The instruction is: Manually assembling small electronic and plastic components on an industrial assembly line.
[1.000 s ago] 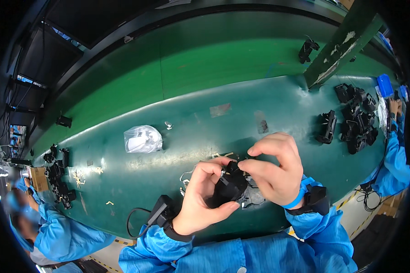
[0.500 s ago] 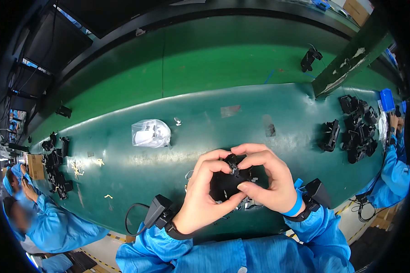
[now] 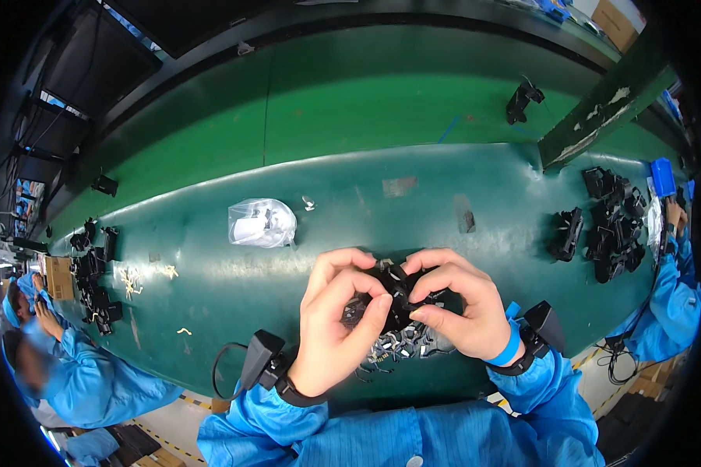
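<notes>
A black plastic part (image 3: pixel 397 292) is held up between my two hands, above the near middle of the table. On its left side, my left hand (image 3: pixel 336 315) is closed, thumb and index finger pinched together at its edge. Thumb and fingers of my right hand (image 3: pixel 463 303) grip the opposite side. The fingers cover much of the part, so its details are hard to make out. Just beneath lies a heap of small dark wire leads with pale connectors (image 3: pixel 413 342), partly hidden by the hands.
Beyond my hands lies a clear plastic bag with white contents (image 3: pixel 262 223). Black plastic assemblies are piled at the right (image 3: pixel 615 226) and left (image 3: pixel 95 280). Pale strips (image 3: pixel 131 282) lie nearby. A green post (image 3: pixel 600 117) rises at far right. Co-workers sit at both ends.
My left hand has shifted left and its fingers have changed hold, with index and thumb now together. The black part is turned, and more of the wire heap shows below.
</notes>
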The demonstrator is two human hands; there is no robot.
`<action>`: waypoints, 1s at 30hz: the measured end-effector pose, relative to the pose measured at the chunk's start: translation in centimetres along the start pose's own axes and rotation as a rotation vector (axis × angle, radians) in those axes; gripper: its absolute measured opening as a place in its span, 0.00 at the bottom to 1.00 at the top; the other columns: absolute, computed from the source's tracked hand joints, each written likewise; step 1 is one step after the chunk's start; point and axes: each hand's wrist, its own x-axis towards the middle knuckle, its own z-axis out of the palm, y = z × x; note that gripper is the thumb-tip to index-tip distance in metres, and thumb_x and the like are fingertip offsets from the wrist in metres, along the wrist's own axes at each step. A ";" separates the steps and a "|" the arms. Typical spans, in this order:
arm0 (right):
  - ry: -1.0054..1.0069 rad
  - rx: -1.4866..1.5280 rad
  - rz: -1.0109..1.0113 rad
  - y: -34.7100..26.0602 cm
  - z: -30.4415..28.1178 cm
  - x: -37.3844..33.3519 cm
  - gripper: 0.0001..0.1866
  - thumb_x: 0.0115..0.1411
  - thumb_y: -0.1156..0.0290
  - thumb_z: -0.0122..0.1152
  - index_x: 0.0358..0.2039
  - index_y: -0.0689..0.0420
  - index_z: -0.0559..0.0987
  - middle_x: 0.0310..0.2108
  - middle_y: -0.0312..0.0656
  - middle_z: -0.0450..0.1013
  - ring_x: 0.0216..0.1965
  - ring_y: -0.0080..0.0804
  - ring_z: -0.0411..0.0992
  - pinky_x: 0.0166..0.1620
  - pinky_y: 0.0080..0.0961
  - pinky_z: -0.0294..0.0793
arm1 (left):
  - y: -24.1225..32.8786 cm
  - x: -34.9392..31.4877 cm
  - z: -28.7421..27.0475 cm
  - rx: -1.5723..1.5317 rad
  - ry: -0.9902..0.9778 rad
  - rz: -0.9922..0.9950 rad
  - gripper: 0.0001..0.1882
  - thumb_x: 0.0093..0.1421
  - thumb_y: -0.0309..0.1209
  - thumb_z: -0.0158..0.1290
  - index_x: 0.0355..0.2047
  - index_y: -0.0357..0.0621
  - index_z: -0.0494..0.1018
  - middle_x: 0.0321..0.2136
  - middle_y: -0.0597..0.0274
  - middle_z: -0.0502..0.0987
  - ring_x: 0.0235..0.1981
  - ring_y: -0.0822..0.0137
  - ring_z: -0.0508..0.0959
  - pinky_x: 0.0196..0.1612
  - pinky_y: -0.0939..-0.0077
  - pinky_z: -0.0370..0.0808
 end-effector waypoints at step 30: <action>0.007 -0.217 -0.101 -0.5 -0.9 -0.4 0.10 0.52 0.71 0.66 0.35 0.51 0.78 0.46 0.38 0.72 0.49 0.40 0.70 0.62 0.48 0.56 | 0.8 0.3 0.9 0.516 0.185 0.324 0.11 0.43 0.24 0.66 0.28 0.48 0.78 0.43 0.58 0.74 0.50 0.48 0.71 0.54 0.54 0.66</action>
